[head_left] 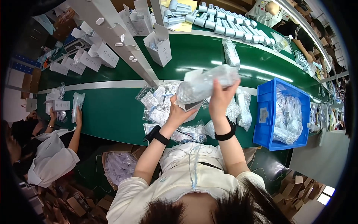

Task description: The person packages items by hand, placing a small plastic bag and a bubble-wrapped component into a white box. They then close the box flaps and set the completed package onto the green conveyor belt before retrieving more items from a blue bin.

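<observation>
My right hand [220,98] is closed round one end of a bubble-wrapped package [205,85], tilted above the green bench. Below it, my left hand [179,112] grips a small white box [193,115], its dark inside partly showing. The package's other end lies over the box opening; whether it is inside, I cannot tell. Transparent bags with white papers and small parts [158,106] lie beside my left hand. More bubble-wrapped packages [244,110] rest to the right of my right hand.
At right stands a blue crate [264,128] holding several wrapped packages. A conveyor belt [186,50] runs beyond the bench, carrying an open white box [158,50] and another wrapped package [231,54]. Grey cylindrical devices [223,26] line the far side. A co-worker [52,153] handles packages at left.
</observation>
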Tool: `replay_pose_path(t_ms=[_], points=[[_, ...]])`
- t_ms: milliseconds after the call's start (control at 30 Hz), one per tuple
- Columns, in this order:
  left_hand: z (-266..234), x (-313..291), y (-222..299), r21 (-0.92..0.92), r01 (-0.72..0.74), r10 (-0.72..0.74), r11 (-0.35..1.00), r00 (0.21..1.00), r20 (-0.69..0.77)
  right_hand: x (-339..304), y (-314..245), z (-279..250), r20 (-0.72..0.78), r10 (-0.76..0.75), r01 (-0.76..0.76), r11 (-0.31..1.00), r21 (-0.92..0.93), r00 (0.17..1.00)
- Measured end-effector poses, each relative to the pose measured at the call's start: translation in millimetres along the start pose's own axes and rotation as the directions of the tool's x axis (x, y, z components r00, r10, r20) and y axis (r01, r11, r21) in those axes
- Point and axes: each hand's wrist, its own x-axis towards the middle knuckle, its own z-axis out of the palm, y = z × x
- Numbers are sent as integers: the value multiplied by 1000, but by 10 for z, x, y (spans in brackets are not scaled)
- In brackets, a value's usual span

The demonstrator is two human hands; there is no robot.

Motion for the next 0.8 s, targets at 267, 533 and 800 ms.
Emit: replay_pose_path(t_ms=[267,533,800], points=[[73,-22,-184,-143,-164,134,976,970,-203,250,-253,-120,870,-5,587,740,-328,492],[149,1,-113,-390,-214,107,896,955,-278,237,-248,-213,985,-19,889,434,-148,174],[-232,-75,100,-19,-188,186,982,979,-88,399,1233,-910,500,452,509,113,-853,738]])
